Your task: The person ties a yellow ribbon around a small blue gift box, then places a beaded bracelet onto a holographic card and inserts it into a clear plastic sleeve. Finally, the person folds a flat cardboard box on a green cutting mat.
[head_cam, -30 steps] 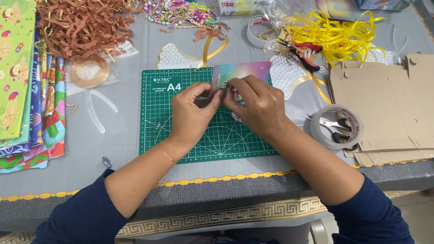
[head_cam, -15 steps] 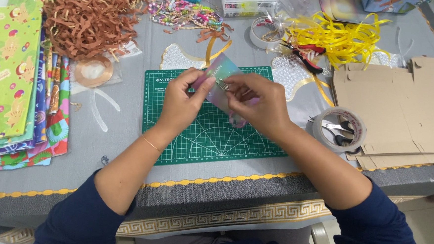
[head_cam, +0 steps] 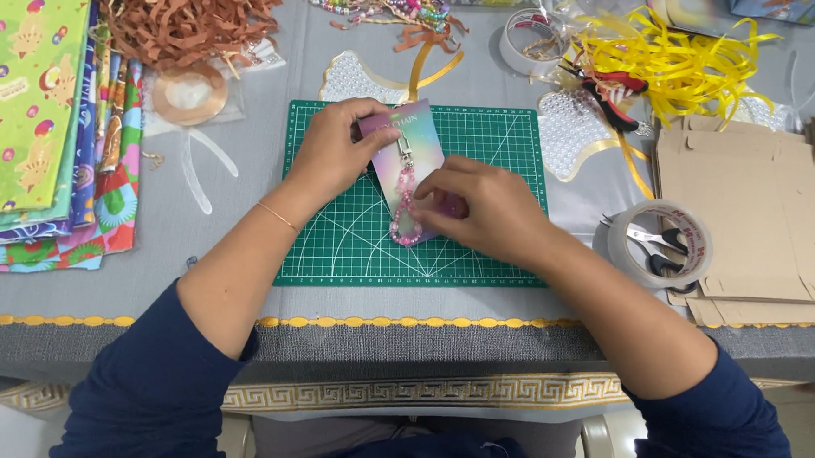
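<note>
Two hands at work: both on one small packet over the green cutting mat (head_cam: 351,245).
Head view, packet: iridescent pink card (head_cam: 410,150) in a clear sleeve, lying flat on the mat, top edge toward the far side.
Head view, charm: pink bead strand (head_cam: 404,215) with a metal clasp, resting on the card's face and hanging past its lower end.
Left hand (head_cam: 333,151): fingers curled, thumb and fingertips pinching the card's upper left corner.
Right hand (head_cam: 483,210): fingers folded down, pressing the card's lower right side beside the beads.
Change: half a second ago the packet was lifted and tilted between both hands; now it is laid down on the mat, charm uppermost.
Reading: the packing looks near done; the piece seems set down for smoothing or closing.
Left of mat: patterned paper sheets (head_cam: 24,97), brown paper shred (head_cam: 187,8).
Right of mat: tape roll (head_cam: 694,263) holding scissors, flat cardboard (head_cam: 762,210), yellow ribbon (head_cam: 676,62).
</note>
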